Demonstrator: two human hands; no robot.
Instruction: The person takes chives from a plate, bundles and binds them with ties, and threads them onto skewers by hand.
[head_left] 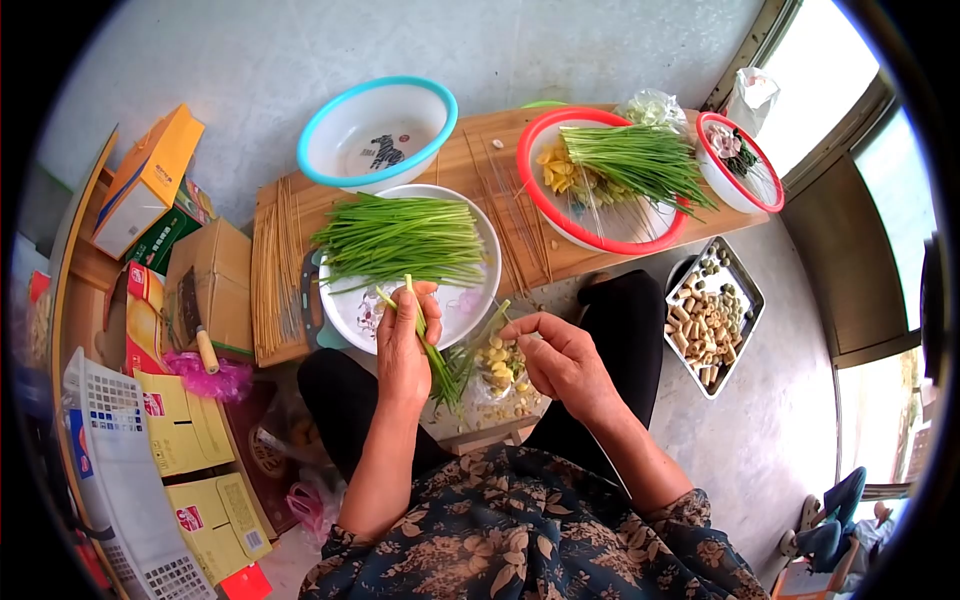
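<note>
A few green chive stalks [432, 345] stand pinched in the left hand [404, 345], fingers closed round them, tips up toward twelve o'clock and ends trailing to five o'clock over the lap. At three o'clock from them the right hand [562, 358] curls its fingertips together; whether it grips anything I cannot tell. Between and below the hands lies a clear bag of yellow bits [500, 372]. At twelve o'clock a white plate [470, 300] carries a heap of chives [400, 238] on the wooden board [470, 165], bamboo skewers [275, 270] at nine o'clock, a red-rimmed bowl [600, 240] at two o'clock, a metal tray [745, 290] at three o'clock.
</note>
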